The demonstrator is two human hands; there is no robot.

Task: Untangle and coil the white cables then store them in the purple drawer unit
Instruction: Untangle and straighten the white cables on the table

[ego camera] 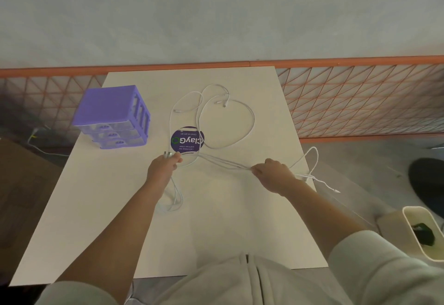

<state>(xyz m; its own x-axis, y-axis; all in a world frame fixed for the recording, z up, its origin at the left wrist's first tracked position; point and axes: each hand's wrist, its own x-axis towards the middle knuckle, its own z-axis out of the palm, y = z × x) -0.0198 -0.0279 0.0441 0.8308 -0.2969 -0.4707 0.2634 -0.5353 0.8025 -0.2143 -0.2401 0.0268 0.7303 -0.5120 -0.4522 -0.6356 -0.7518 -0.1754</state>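
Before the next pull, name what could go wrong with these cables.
1. Both hands, left and right, stretch several strands of the white cables together; pulling harder may tighten the tangle.
2. A cable end hangs past the table edge and could snag.
3. The far loops may drag across the round sticker.

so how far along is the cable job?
Early. Nothing looks done: the thin white cables lie in loose crossing loops on the white table. In hand: left hand and right hand pinch strands stretched between them. Left: coiling and storing; the purple plastic drawer unit has all drawers closed.
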